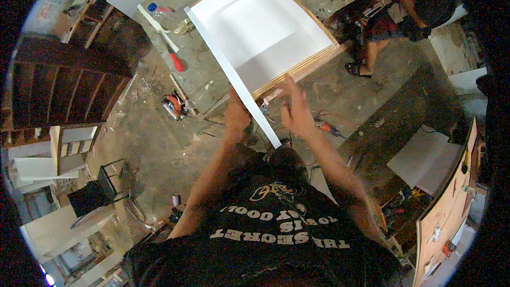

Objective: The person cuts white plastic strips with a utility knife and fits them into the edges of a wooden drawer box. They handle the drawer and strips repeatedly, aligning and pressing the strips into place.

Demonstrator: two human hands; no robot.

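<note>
A shallow open-topped box [309, 64], white inside with bare wooden edges, rests ahead of me on a worn work surface [210, 87]. Along its left side runs a long narrow white strip [241, 85], whose near end sticks out past the box corner toward my body. My left hand [237, 116] is beside and partly behind this strip; its fingers are largely hidden, so its grip is unclear. Close to the box's near edge, my right hand [298, 110] has its fingers apart, slightly blurred, with a fingertip at the wooden edge. Nothing shows in it.
Left of the box lie a red-handled screwdriver [176, 62] and a clear bottle with a blue cap [154, 8]. An orange power tool [174, 105] and another corded tool [326, 127] sit lower down. A co-worker's leg [366, 56] is at upper right. A dark chair [95, 194] stands left.
</note>
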